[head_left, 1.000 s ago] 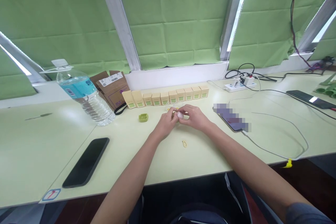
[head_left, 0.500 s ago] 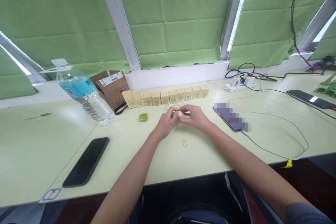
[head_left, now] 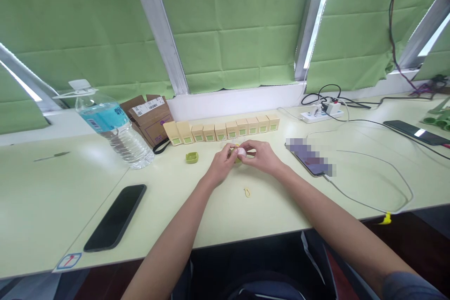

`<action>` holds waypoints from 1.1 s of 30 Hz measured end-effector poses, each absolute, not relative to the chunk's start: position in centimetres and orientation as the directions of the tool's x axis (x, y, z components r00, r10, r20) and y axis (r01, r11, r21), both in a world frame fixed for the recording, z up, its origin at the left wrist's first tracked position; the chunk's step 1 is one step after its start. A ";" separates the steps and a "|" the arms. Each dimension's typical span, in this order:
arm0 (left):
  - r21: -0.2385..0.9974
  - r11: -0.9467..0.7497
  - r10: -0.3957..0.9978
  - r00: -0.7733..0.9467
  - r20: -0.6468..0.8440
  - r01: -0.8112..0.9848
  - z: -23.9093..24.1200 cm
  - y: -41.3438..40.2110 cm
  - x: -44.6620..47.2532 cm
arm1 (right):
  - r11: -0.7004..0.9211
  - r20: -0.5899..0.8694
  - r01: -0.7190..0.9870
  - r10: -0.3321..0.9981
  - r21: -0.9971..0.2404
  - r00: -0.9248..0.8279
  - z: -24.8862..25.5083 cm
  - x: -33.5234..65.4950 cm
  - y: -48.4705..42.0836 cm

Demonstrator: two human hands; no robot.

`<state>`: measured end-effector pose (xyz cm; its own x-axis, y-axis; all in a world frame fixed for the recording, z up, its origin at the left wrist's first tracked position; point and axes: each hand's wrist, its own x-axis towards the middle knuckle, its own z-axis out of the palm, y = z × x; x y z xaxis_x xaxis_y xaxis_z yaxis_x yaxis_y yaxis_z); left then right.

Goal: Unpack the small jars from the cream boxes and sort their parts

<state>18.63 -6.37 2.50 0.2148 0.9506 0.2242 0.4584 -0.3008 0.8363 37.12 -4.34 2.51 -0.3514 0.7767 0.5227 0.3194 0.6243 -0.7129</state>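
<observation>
Over the table (head_left: 220, 218), left grip (head_left: 223, 159) and right grip (head_left: 260, 156) pinch a white piece (head_left: 242, 152).

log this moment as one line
left hand: at small white item, grip unclear | right hand: pinching it | yellow loop: on table, untouched | green piece: left of hands

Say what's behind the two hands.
A row of boxes. Nearer, a yellow bit peeks out; the left hand and right hand cover the rest, so I can't identify it.
</observation>
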 end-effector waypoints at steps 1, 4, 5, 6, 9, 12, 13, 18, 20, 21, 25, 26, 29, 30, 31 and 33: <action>0.851 -0.299 0.951 0.207 0.229 0.433 2.4 -6.3 18.6 | 0.621 0.526 0.308 0.779 -0.721 -0.341 2.4 37.2 -4.3; 0.873 -0.303 0.948 0.213 0.236 0.382 2.3 -6.2 18.5 | 0.607 0.522 0.277 0.789 -0.745 -0.325 2.3 37.4 -4.1; 0.872 -0.308 0.946 0.222 0.237 0.380 2.3 -6.1 18.5 | 0.601 0.517 0.271 0.793 -0.752 -0.322 2.2 37.4 -4.0; 0.870 -0.313 0.943 0.230 0.239 0.382 2.3 -6.1 18.5 | 0.595 0.515 0.268 0.797 -0.758 -0.315 2.1 37.5 -3.9; 0.859 -0.324 0.939 0.242 0.243 0.396 2.4 -6.0 18.4 | 0.585 0.518 0.266 0.807 -0.766 -0.283 2.0 37.6 -3.7; 0.855 -0.329 0.939 0.234 0.252 0.401 2.4 -6.0 18.4 | 0.574 0.516 0.275 0.817 -0.772 -0.258 1.9 37.7 -3.5; 0.852 -0.330 0.940 0.229 0.254 0.406 2.5 -6.0 18.4 | 0.572 0.516 0.279 0.819 -0.771 -0.252 1.9 37.7 -3.5; 0.830 -0.307 0.949 0.212 0.233 0.465 2.6 -6.1 18.2 | 0.611 0.577 0.371 0.789 -0.700 -0.212 2.1 38.6 -3.0; 0.822 -0.297 0.953 0.201 0.225 0.486 2.7 -6.2 18.2 | 0.618 0.607 0.463 0.771 -0.635 -0.195 2.3 39.2 -2.6; 0.819 -0.293 0.955 0.196 0.224 0.494 2.8 -6.2 18.2 | 0.616 0.617 0.511 0.763 -0.600 -0.195 2.3 39.5 -2.4; 0.806 -0.290 0.956 0.197 0.218 0.515 3.0 -6.4 18.3 | 0.571 0.612 0.642 0.767 -0.511 -0.195 2.5 40.6 -1.5; 0.804 -0.291 0.956 0.198 0.217 0.519 3.0 -6.4 18.3 | 0.548 0.594 0.663 0.782 -0.511 -0.189 2.5 40.9 -1.3; 0.796 -0.294 0.955 0.201 0.219 0.530 3.0 -6.4 18.3 | 0.471 0.521 0.718 0.835 -0.513 -0.177 2.2 41.6 -0.6; 0.794 -0.294 0.955 0.203 0.218 0.532 3.0 -6.4 18.3 | 0.444 0.493 0.735 0.853 -0.512 -0.172 2.0 41.8 -0.4; 0.793 -0.294 0.955 0.204 0.216 0.534 3.0 -6.3 18.2 | 0.411 0.465 0.754 0.871 -0.513 -0.158 1.9 42.0 -0.2; 0.792 -0.293 0.955 0.207 0.214 0.535 2.9 -6.3 18.2 | 0.340 0.412 0.785 0.903 -0.517 -0.120 1.7 42.4 0.1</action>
<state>18.18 -6.27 2.90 0.2066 0.9548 0.2137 0.5353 -0.2932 0.7921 42.41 0.06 1.74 -0.1197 0.9032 0.4123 0.7852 0.3402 -0.5174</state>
